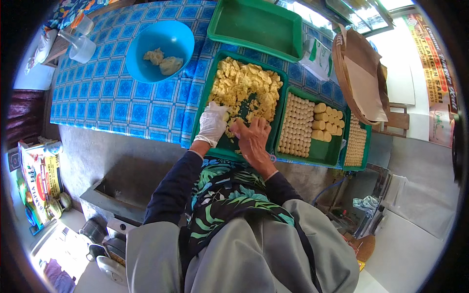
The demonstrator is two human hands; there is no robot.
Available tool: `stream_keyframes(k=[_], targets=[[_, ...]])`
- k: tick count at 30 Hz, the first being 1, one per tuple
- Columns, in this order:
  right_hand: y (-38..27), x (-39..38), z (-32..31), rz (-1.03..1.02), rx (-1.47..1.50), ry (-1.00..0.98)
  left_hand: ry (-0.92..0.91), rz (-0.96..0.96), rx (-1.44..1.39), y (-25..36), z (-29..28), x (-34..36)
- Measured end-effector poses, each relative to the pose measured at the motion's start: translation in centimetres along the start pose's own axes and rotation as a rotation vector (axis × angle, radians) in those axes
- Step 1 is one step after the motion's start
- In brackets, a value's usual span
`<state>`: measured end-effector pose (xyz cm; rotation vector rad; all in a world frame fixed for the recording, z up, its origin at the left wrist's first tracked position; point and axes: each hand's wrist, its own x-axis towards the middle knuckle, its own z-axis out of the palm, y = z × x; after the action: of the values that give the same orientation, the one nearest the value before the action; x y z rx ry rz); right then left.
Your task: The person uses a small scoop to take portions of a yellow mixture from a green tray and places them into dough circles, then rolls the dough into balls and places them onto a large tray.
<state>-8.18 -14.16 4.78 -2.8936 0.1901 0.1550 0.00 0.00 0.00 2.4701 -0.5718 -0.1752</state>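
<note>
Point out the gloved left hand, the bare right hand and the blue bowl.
Gloved left hand (211, 124): head view, on its back.
Bare right hand (255, 141): head view, on its back.
Blue bowl (159, 38): head view, bare inner wall.

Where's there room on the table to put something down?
Bare blue tablecloth lies below the blue bowl, left of the tray of yellow crumbs. The far green tray looks bare too. On the right it's crowded: filled green trays sit close together.

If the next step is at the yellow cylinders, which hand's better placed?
Right hand, likely: it's nearer the yellow cylinders; the gloved left hand is farther left.
</note>
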Motion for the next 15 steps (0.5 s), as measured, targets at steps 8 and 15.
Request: stream_keyframes(k=[8,15], targets=[[-0.4,6.1,2.6,0.181,0.878,-0.052,0.148,-0.038,-0.097,0.9,0.3,-1.0],[-1.7,6.0,3.2,0.112,0.728,-0.012,0.268,0.013,-0.061,0.0,0.7,-2.6]])
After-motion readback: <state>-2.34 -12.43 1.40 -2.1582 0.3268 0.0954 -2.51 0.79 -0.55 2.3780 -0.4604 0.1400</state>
